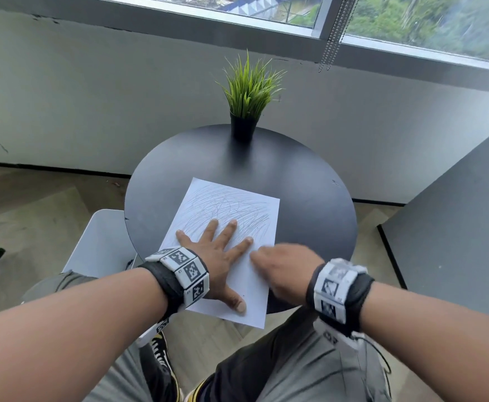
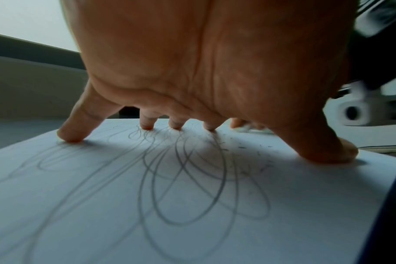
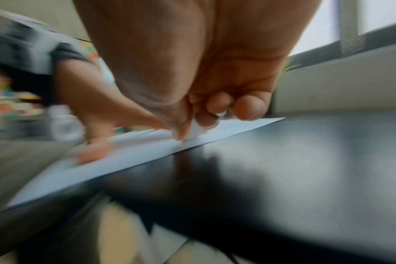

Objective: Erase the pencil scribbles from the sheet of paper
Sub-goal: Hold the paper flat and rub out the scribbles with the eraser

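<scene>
A white sheet of paper lies on a round black table, its near corner hanging over the table's front edge. Grey pencil scribbles cover its far half; its near part looks blank. My left hand presses flat on the sheet with fingers spread. Loops of pencil line and small eraser crumbs show under the palm. My right hand, blurred, sits at the sheet's right edge and pinches a small white eraser against the paper.
A potted green grass plant stands at the table's far edge. A white chair is at the left, a grey panel at the right. Behind is a grey wall under a window. My knees are below the table's front edge.
</scene>
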